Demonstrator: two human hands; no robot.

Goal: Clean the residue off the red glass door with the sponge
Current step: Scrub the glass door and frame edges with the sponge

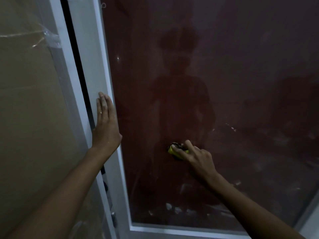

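Note:
The red glass door [233,75] fills the middle and right of the view, dim and smeared, with pale residue streaks low down and at mid right. My right hand [194,155] grips a yellow sponge [173,150] with a dark scrubbing face and presses it against the glass below the centre. My left hand [106,125] lies flat with straight fingers on the door's white frame [96,66], at the glass's left edge. A dim reflection of a person shows in the glass above the sponge.
Left of the frame runs a dark gap [76,54], then a brown panel [25,109] wrapped in clear plastic film. The white bottom rail [181,229] of the door crosses the lower view. A pale strip [310,219] borders the glass at the lower right.

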